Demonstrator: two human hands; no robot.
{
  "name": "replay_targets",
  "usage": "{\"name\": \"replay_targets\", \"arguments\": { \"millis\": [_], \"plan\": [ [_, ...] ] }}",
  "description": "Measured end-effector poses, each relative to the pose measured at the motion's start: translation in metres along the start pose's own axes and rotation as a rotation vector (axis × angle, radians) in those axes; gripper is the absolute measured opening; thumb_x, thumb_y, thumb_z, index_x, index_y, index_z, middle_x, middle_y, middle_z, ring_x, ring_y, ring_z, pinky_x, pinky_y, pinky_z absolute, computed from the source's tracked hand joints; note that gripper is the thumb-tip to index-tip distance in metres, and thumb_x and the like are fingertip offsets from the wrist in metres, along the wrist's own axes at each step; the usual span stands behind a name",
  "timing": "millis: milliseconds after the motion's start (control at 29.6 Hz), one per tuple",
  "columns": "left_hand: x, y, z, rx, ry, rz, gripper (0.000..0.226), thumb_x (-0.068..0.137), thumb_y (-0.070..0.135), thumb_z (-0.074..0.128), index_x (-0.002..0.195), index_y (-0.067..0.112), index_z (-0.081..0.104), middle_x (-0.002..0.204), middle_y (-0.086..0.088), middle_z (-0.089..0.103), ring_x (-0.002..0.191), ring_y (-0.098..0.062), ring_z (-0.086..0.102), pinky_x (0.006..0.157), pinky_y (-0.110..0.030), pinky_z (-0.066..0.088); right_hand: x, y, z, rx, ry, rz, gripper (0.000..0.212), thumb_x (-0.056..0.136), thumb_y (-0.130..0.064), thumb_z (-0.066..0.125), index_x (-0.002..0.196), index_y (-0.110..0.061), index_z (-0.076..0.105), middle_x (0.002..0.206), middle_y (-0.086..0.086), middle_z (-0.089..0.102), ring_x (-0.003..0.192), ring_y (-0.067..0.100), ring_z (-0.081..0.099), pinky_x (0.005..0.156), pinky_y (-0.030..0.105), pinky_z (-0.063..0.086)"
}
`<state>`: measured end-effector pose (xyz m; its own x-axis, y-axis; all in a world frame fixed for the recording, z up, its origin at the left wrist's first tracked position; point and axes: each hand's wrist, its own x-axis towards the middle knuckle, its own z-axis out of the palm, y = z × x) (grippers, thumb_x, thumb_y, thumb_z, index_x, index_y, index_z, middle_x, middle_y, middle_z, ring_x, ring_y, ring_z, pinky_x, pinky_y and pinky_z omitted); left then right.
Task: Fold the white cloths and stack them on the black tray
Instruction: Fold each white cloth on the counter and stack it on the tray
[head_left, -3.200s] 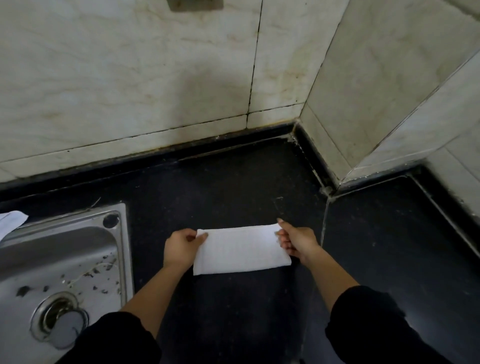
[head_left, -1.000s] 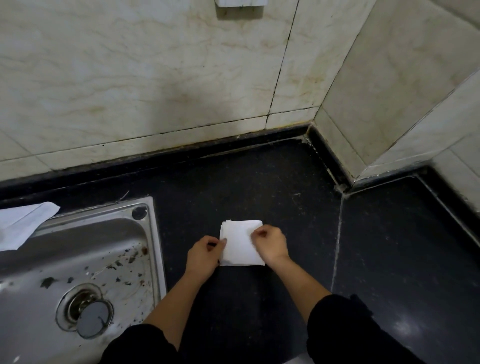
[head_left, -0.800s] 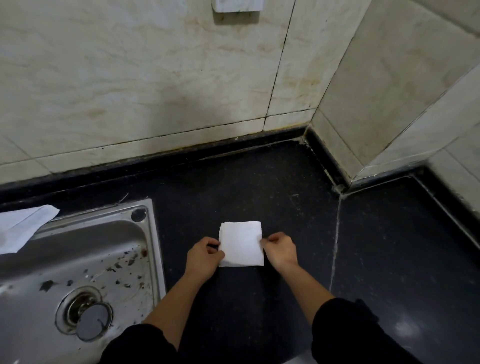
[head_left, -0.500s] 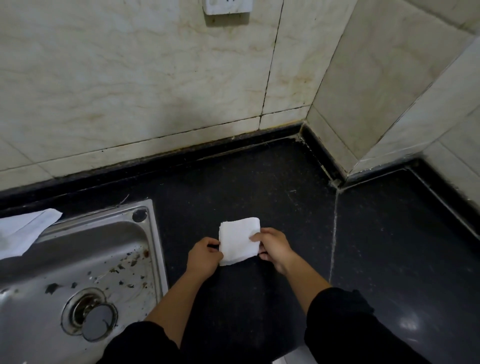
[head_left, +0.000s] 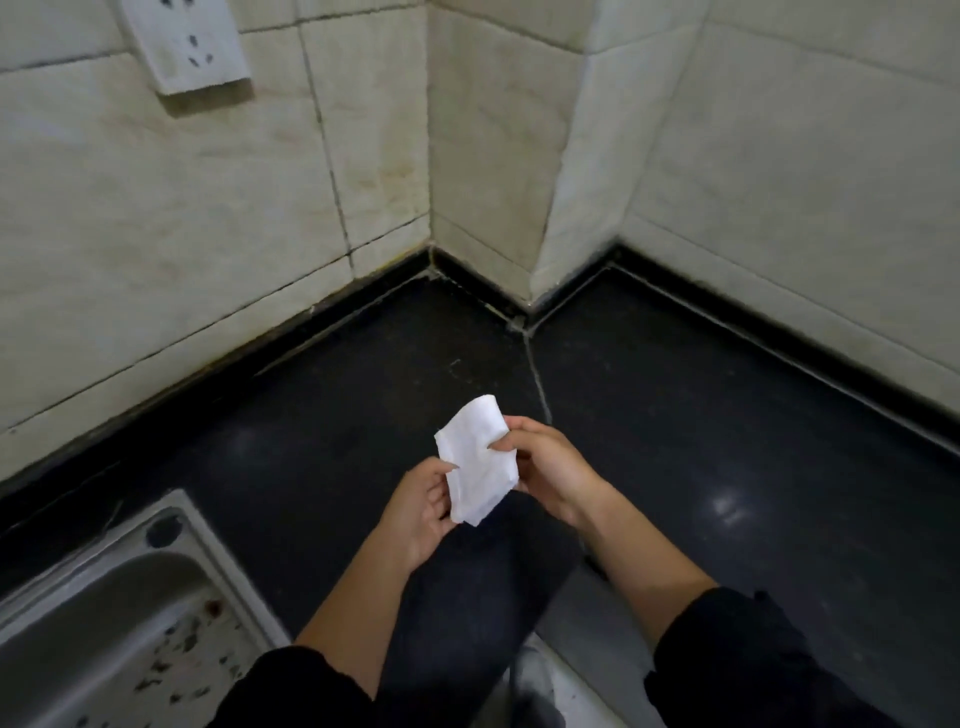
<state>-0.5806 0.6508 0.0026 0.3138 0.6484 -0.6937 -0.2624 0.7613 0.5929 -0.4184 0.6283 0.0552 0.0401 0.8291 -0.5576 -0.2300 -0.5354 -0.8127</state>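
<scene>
A small folded white cloth (head_left: 475, 460) is lifted off the black countertop (head_left: 701, 426) and tilted. My right hand (head_left: 545, 462) pinches its right side with thumb on top and fingers behind. My left hand (head_left: 423, 506) holds its lower left edge with the thumb against the fabric. No black tray shows in this view.
A steel sink (head_left: 119, 618) with dark specks lies at the lower left. Tiled walls form a corner behind, with a wall socket (head_left: 187, 44) at the upper left. A pale surface (head_left: 545, 686) shows at the bottom edge between my arms.
The cloth went from a long strip to a small square, then was lifted off the counter in both hands. The view swung right, and the other white cloth at the left edge left the frame.
</scene>
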Motion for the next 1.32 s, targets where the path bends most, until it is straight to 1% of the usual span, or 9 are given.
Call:
{"name": "replay_targets", "arguments": {
  "millis": [101, 236, 270, 338, 574, 777, 912, 1114, 1317],
  "plan": [
    [-0.012, -0.014, 0.036, 0.103, -0.121, -0.032, 0.029, 0.089, 0.014, 0.053, 0.117, 0.008, 0.06, 0.109, -0.011, 0.068, 0.101, -0.024, 0.064, 0.074, -0.033, 0.052, -0.043, 0.008, -0.041, 0.077, 0.123, -0.065, 0.033, 0.084, -0.005, 0.058, 0.116, -0.009, 0.064, 0.112, 0.015, 0.07, 0.098, 0.029, 0.067, 0.076, 0.035, 0.054],
    [-0.02, -0.036, 0.078, 0.25, -0.265, -0.048, 0.027, 0.089, 0.011, 0.056, 0.115, 0.01, 0.061, 0.11, -0.012, 0.069, 0.102, -0.026, 0.066, 0.078, -0.036, 0.054, -0.088, 0.023, -0.09, 0.12, 0.297, -0.1, 0.031, 0.082, -0.004, 0.058, 0.111, -0.01, 0.068, 0.112, 0.016, 0.07, 0.104, 0.033, 0.066, 0.084, 0.042, 0.053],
    [-0.035, -0.063, 0.126, 0.364, -0.37, -0.084, 0.025, 0.089, 0.009, 0.056, 0.113, 0.01, 0.062, 0.109, -0.012, 0.07, 0.102, -0.027, 0.066, 0.081, -0.037, 0.055, -0.14, 0.035, -0.129, 0.189, 0.438, -0.151, 0.031, 0.082, -0.005, 0.058, 0.11, -0.011, 0.068, 0.111, 0.015, 0.071, 0.105, 0.033, 0.066, 0.085, 0.042, 0.053],
    [-0.033, -0.068, 0.141, 0.38, -0.378, -0.054, 0.022, 0.087, 0.006, 0.058, 0.108, 0.008, 0.065, 0.105, -0.012, 0.072, 0.099, -0.027, 0.068, 0.081, -0.037, 0.056, -0.156, 0.035, -0.139, 0.178, 0.454, -0.152, 0.03, 0.082, -0.005, 0.058, 0.109, -0.013, 0.069, 0.108, 0.013, 0.072, 0.099, 0.029, 0.068, 0.081, 0.038, 0.054],
    [-0.083, -0.162, 0.266, 0.67, -0.628, -0.098, 0.015, 0.086, 0.003, 0.06, 0.098, 0.008, 0.068, 0.099, -0.01, 0.073, 0.094, -0.025, 0.07, 0.077, -0.037, 0.057, -0.288, 0.088, -0.236, 0.326, 0.749, -0.244, 0.026, 0.081, -0.006, 0.059, 0.105, -0.01, 0.07, 0.094, 0.011, 0.072, 0.079, 0.022, 0.064, 0.064, 0.03, 0.049],
    [-0.147, -0.283, 0.365, 0.805, -0.772, -0.142, 0.023, 0.085, 0.002, 0.062, 0.107, 0.004, 0.068, 0.107, -0.013, 0.072, 0.098, -0.028, 0.069, 0.08, -0.04, 0.058, -0.417, 0.15, -0.325, 0.414, 0.924, -0.273, 0.025, 0.08, -0.009, 0.063, 0.104, -0.008, 0.071, 0.094, 0.013, 0.069, 0.082, 0.025, 0.057, 0.065, 0.031, 0.044],
    [-0.201, -0.371, 0.43, 0.863, -0.866, -0.18, 0.025, 0.085, 0.001, 0.063, 0.11, 0.002, 0.067, 0.108, -0.013, 0.072, 0.099, -0.026, 0.069, 0.073, -0.036, 0.059, -0.511, 0.192, -0.384, 0.454, 1.055, -0.277, 0.024, 0.078, -0.012, 0.065, 0.101, -0.009, 0.073, 0.091, 0.011, 0.067, 0.082, 0.025, 0.055, 0.069, 0.034, 0.042],
    [-0.269, -0.462, 0.507, 0.941, -1.017, -0.204, 0.022, 0.084, 0.001, 0.064, 0.105, 0.003, 0.069, 0.105, -0.012, 0.072, 0.095, -0.025, 0.069, 0.07, -0.034, 0.059, -0.616, 0.231, -0.443, 0.514, 1.232, -0.283, 0.018, 0.078, -0.01, 0.066, 0.095, -0.009, 0.073, 0.064, 0.001, 0.059, 0.055, 0.013, 0.048, 0.054, 0.026, 0.038],
    [-0.321, -0.551, 0.592, 1.034, -1.158, -0.233, 0.028, 0.082, 0.003, 0.068, 0.11, 0.003, 0.068, 0.109, -0.014, 0.072, 0.098, -0.027, 0.069, 0.074, -0.037, 0.058, -0.71, 0.261, -0.505, 0.58, 1.401, -0.35, 0.021, 0.08, -0.011, 0.067, 0.1, -0.007, 0.072, 0.077, 0.005, 0.064, 0.062, 0.016, 0.054, 0.056, 0.026, 0.041]
  ]
}}
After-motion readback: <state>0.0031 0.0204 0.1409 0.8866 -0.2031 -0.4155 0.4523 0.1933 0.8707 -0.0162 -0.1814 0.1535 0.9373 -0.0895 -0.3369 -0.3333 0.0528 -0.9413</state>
